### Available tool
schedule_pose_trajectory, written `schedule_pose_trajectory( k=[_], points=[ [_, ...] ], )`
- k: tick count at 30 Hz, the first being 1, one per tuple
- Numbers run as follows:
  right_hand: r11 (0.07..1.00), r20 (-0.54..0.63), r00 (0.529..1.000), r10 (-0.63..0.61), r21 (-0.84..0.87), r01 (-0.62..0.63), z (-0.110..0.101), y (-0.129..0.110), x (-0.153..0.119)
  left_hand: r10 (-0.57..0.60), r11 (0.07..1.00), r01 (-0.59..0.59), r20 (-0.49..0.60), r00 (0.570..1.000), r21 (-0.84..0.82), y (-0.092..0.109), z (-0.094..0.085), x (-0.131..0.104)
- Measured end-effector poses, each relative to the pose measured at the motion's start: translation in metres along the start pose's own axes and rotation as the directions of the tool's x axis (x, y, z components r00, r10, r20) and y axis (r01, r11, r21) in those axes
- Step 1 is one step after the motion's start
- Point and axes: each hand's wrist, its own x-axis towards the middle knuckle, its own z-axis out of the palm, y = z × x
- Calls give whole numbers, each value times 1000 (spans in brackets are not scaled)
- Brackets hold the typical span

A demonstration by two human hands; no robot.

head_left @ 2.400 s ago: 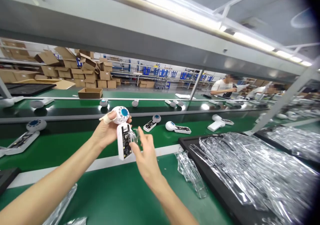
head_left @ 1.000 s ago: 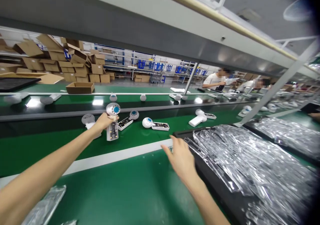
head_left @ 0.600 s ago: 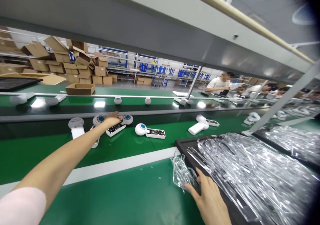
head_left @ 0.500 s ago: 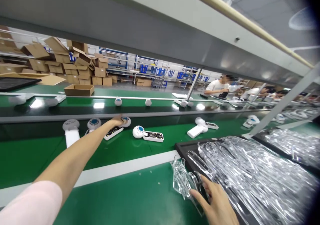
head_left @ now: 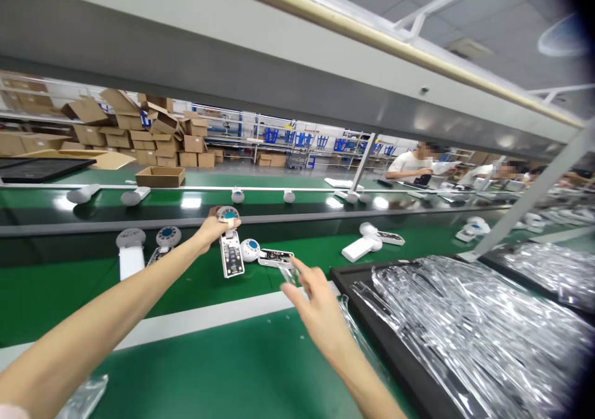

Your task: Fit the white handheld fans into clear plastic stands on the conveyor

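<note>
My left hand (head_left: 214,228) grips the round head of a white device (head_left: 232,255), whose handle hangs down with its circuit board facing me. My right hand (head_left: 312,289) is to the right, thumb and fingertips around a small clear plastic piece (head_left: 289,274), which is blurred. Just beyond those fingertips lies another white device (head_left: 275,257) with an exposed board, its round head near the held one. A third open device (head_left: 168,236) and a white one (head_left: 131,255) lie on the green belt at the left, partly behind my left arm.
A black tray (head_left: 346,282) heaped with clear plastic parts (head_left: 465,307) stands at the right. Loose clear plastic (head_left: 86,397) lies at bottom left. A slanted post (head_left: 530,199) and an overhead beam cross the view. Beyond the belt, a person (head_left: 411,163) sits.
My left hand has lifted the device off the belt, its handle now hanging down. My right hand has moved left and forward from the clear parts beside the tray, with a small clear piece.
</note>
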Motion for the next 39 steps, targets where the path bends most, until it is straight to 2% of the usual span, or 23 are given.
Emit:
schedule_pose_trajectory(
  k=[3,6,10,13,16,19,21,23,25,26,28,30,33,37,39],
  points=[
    [983,-13,991,-130,-135,127,37,-29,17,20,1000,-20,-1,1000,24,21,5,-40],
    [950,-38,981,-191,-257,175,69,-43,21,11,1000,-11,-30,999,-12,36,18,-74],
    [934,-104,973,-205,-318,163,90,-43,12,14,999,-16,-69,998,-28,40,27,-93],
    [933,-90,978,-190,-326,151,94,-39,6,31,999,-33,-64,997,-32,39,27,-96],
    [940,-38,990,-134,-320,115,91,-39,1,45,996,-54,-109,993,-76,42,24,-100],
    [975,61,996,-62,-209,73,85,-39,-2,88,980,-110,-138,987,-165,42,21,-108],
    [992,112,992,-50,-108,62,80,-36,-5,78,961,-92,-64,995,-262,36,18,-112],
    [995,123,990,-70,-65,78,77,-34,-7,-4,952,37,108,994,-302,26,16,-116],
    [992,127,987,-95,-76,105,75,-34,-8,-105,959,159,228,968,-234,17,15,-120],
    [991,128,986,-105,-75,115,75,-34,-8,-135,966,179,226,965,-189,13,15,-122],
    [996,80,993,-87,-3,88,76,-36,-4,-126,978,147,141,982,-147,12,17,-127],
    [990,-33,999,12,140,-8,77,-36,3,-73,983,82,61,995,-163,16,20,-132],
    [954,-152,974,168,273,-122,82,-32,15,-15,983,14,-4,1000,-184,23,27,-142],
    [955,-188,968,169,274,-114,88,-31,20,-31,981,23,-34,999,-195,26,35,-153],
    [967,-150,980,132,237,-94,84,-34,18,-56,979,52,-17,998,-196,27,34,-151]
  ],
)
